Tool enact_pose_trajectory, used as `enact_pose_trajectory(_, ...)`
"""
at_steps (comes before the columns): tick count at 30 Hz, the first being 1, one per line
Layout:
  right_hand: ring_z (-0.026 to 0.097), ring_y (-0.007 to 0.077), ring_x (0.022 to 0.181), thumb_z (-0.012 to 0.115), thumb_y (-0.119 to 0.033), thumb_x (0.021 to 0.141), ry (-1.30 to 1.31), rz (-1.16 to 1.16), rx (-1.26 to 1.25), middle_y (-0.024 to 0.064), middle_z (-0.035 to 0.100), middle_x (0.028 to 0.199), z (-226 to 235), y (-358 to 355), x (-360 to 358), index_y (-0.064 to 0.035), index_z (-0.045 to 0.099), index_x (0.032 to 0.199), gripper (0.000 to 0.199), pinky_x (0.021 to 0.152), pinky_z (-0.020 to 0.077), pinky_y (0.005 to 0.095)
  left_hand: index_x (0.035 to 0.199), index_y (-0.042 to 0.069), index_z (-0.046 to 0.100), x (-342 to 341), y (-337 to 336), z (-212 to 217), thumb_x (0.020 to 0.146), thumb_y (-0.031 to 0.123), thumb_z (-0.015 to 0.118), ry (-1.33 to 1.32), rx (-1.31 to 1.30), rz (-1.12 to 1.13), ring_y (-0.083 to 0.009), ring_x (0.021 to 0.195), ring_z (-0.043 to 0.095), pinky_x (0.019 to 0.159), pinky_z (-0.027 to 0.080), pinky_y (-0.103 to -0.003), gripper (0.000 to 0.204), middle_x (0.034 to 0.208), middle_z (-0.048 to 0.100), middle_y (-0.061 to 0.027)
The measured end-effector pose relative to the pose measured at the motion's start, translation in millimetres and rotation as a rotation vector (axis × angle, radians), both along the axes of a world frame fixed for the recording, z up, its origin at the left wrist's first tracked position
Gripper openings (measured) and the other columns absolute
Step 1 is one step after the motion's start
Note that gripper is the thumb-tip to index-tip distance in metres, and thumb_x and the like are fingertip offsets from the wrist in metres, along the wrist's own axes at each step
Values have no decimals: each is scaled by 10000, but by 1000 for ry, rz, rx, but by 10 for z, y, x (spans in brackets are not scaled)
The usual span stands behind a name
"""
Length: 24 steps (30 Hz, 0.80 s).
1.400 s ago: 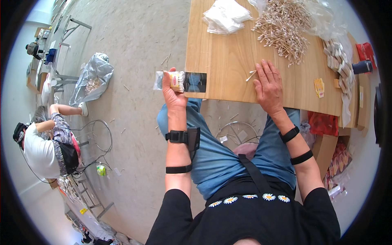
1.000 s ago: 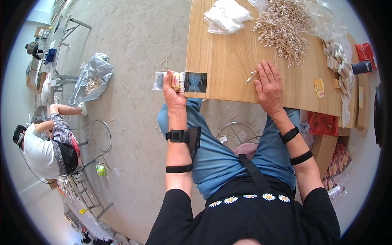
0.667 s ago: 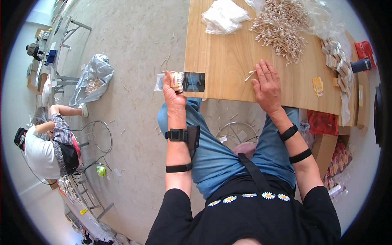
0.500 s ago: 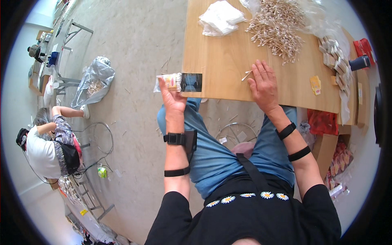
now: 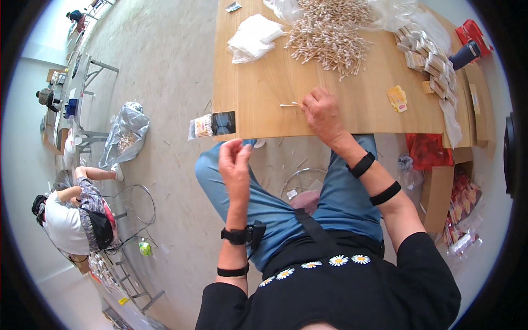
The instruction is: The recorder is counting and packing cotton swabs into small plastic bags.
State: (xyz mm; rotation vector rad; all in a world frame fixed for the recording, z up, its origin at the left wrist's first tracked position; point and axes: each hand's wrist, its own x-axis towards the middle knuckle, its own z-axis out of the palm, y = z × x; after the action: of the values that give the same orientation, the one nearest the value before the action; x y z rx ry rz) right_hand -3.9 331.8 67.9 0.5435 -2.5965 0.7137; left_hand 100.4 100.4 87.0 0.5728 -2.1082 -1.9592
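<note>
One or two swabs point left-right, just left of right hand, fingers curled, hold unclear; left hand, farther, half-open, seems empty.

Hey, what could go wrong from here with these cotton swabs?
The swab pack juts past the left edge of the table, so it might drop to the floor. The left hand is near enough that it could knock it. At least one loose swab beside the right hand might get brushed away.

No legible text, the red label on the yellow cards too small
</note>
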Motion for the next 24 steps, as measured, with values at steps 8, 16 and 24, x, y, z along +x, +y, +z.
enact_pose_trajectory(8, 626, 326, 814, 666, -123, 811, -130, -57, -90, 122, 592, 855, -40, 123, 61, -63, 621, 834, 79, 701, 487, 453, 1441, 17, 404, -430, 868, -88, 762, 378, 770, 198, -1063, -639, -329, 1439, 286, 1162, 214, -516, 852, 1534, 341, -167)
enact_pose_trajectory(16, 670, 362, 778, 639, -132, 849, -232, -213, -5, 141, 630, 900, -13, 299, -122, -83, 642, 870, 53, 652, 542, 458, 1480, 47, 352, -391, 1012, -159, 741, 476, 762, 157, -1190, -698, -321, 1470, 222, 1152, 179, -595, 948, 1567, 292, -123)
enact_pose_trajectory(24, 665, 359, 788, 647, -132, 836, -249, -140, -100, 144, 604, 906, -59, 260, -47, -99, 669, 863, 48, 667, 540, 458, 1477, 53, 356, -333, 1020, -126, 700, 428, 803, 201, -1181, -700, -323, 1447, 257, 1136, 182, -610, 972, 1526, 329, -128)
